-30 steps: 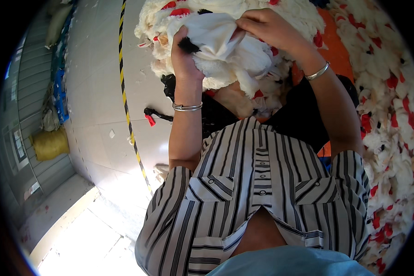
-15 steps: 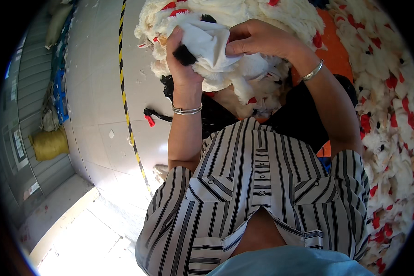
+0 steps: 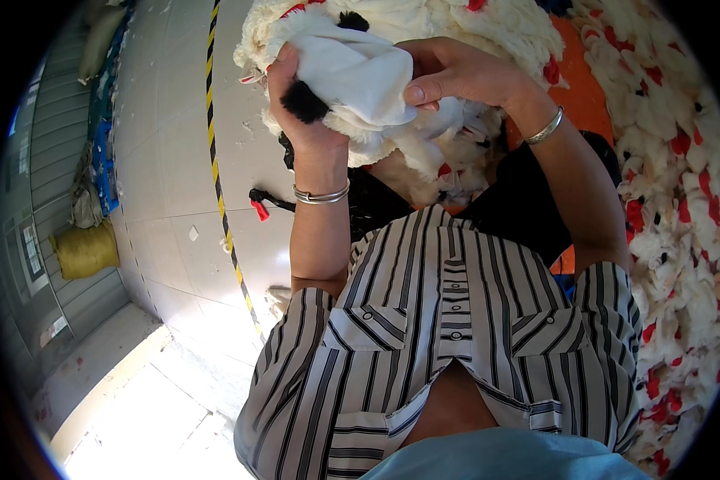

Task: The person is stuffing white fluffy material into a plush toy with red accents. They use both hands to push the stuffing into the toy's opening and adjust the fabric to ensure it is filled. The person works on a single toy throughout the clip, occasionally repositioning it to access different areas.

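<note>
Between my hands is an unstuffed plush toy skin (image 3: 352,76), white, with its smooth side showing and fluffy fur at its edges. Two black furry tufts stick out of it, one at the top and one by my left palm. My left hand (image 3: 306,112) is closed round its left side, the thumb upright and the other fingers hidden beneath. At the right edge, my right hand (image 3: 464,76) pinches the fabric between thumb and fingers. Just beyond and under the skin lies a heap of white plush pieces (image 3: 496,36) with red bits.
More white and red plush pieces (image 3: 680,240) spread along the right side. An orange surface (image 3: 580,72) shows between the heaps. A black-and-yellow striped tape (image 3: 214,152) runs along the tiled floor at left. A small red and black piece (image 3: 260,210) lies there, and a yellow sack (image 3: 88,252) stands farther left.
My left hand has shifted slightly left and down with the plush skin, which is now spread wider. My right hand has turned a little at its edge, still pinching.
</note>
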Demonstrator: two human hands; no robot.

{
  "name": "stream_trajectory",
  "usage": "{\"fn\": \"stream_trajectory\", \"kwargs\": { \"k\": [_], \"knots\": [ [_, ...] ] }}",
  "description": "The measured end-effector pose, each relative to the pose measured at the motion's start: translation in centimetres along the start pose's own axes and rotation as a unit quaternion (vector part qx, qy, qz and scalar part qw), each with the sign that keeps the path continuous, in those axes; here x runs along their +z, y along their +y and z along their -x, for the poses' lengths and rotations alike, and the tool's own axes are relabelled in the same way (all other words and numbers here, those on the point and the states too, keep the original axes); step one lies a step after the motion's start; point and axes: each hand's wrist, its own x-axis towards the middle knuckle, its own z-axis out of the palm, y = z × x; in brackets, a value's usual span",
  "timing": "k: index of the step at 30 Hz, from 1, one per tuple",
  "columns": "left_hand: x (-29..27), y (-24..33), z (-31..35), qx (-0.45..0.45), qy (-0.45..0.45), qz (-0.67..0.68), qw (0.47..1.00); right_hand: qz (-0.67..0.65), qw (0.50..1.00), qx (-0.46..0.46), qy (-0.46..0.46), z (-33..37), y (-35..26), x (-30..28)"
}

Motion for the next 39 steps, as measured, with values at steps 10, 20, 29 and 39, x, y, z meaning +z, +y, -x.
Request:
{"fn": "stream_trajectory", "kwargs": {
  "k": [10, 20, 29, 39],
  "knots": [
    [0.7, 0.3, 0.1, -0.005, -0.041, 0.025, 0.999, -0.074, 0.997, -0.016, -0.012, 0.0, 0.0, 0.1],
    [1.4, 0.0, -0.2, -0.014, -0.032, 0.051, 0.998, -0.129, 0.991, -0.014, 0.012, -0.3, 0.3, 0.3],
    [2.0, -0.4, 2.3, 0.007, -0.083, -0.114, 0.990, -0.094, 0.992, 0.055, 0.056, -0.7, 1.5, 0.7],
    [-5.8, -3.6, -3.0, 0.086, -0.111, -0.345, 0.928, -0.310, 0.872, -0.173, 0.336, 2.1, -3.4, -6.0]
  ]
}}
